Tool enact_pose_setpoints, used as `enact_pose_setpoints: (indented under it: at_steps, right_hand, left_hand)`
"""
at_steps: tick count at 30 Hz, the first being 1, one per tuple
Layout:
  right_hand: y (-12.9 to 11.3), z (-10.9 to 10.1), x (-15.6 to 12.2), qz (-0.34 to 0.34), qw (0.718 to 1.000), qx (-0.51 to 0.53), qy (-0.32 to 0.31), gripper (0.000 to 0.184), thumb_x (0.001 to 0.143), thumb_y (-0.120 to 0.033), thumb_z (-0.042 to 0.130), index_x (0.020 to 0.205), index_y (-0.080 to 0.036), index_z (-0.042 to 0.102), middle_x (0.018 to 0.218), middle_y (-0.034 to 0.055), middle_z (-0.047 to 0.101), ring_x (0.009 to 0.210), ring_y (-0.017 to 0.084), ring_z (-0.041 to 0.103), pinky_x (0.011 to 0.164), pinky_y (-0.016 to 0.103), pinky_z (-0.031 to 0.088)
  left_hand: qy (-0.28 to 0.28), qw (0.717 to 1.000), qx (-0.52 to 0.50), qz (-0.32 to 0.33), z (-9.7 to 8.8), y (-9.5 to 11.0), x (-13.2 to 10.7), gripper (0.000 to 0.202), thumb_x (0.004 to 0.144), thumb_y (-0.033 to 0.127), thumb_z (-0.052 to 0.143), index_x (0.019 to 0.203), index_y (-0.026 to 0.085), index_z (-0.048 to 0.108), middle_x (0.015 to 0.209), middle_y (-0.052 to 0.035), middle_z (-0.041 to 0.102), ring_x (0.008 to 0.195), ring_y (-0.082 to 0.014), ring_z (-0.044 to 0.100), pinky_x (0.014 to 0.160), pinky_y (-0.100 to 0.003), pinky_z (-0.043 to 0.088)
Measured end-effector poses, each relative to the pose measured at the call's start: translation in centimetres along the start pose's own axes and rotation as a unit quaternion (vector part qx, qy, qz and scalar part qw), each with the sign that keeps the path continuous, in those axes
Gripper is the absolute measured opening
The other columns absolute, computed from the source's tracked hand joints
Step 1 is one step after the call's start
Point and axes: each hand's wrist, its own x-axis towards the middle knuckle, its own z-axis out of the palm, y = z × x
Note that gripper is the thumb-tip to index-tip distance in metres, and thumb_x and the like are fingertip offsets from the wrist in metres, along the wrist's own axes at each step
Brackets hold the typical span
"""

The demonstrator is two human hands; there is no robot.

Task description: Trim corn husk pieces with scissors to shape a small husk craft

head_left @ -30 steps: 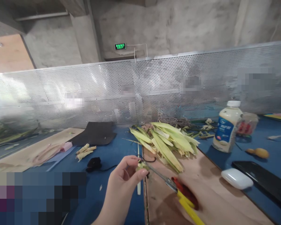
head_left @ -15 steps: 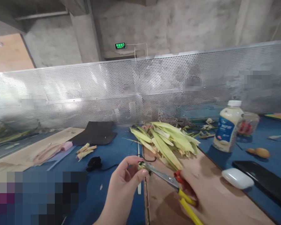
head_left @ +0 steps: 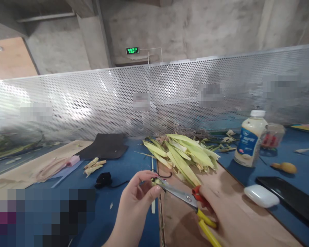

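Between thumb and fingers, my left hand [head_left: 140,195] pinches a small pale-green piece of husk, mostly covered by the fingertips, with dark thread around it. A black thread [head_left: 166,175] loops just beyond those fingers. My right hand [head_left: 215,209] is closed on a pair of scissors [head_left: 187,198] with yellow and red handles. The blades point left, their tips at the small husk piece. Behind both hands lies a pile of pale-green corn husks [head_left: 185,154]. A ball of black thread [head_left: 103,179] rests left of my left hand, its strand running toward that hand.
A brown board [head_left: 177,223] lies on the blue table. At right stand a milk bottle [head_left: 250,140], a white earphone case [head_left: 261,196] and a black phone [head_left: 290,197]. Husk bits [head_left: 94,166] and a black sheet [head_left: 104,146] lie left. A perforated metal screen [head_left: 113,99] closes the back.
The scissors and my right hand have shifted very slightly, with the blades still at the small husk piece. My left hand stays nearly in place.
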Motion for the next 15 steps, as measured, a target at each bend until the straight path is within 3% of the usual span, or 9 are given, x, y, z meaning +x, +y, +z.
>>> enact_pose_setpoints:
  at_steps: [15]
  right_hand:
    - [-0.29,-0.73,-0.13,0.000,1.000,-0.009,-0.025,0.026,0.088,-0.034,0.047,0.108,-0.020,0.053,0.108,0.0068,0.055,0.087,0.015,0.056,0.072,0.034,0.050]
  left_hand:
    - [-0.009,1.000,-0.002,0.006,-0.26,-0.28,0.29,0.013,0.063,0.018,0.072,0.072,0.019,0.063,0.086,0.0007,0.060,0.079,-0.0123,0.054,0.069,-0.020,0.043]
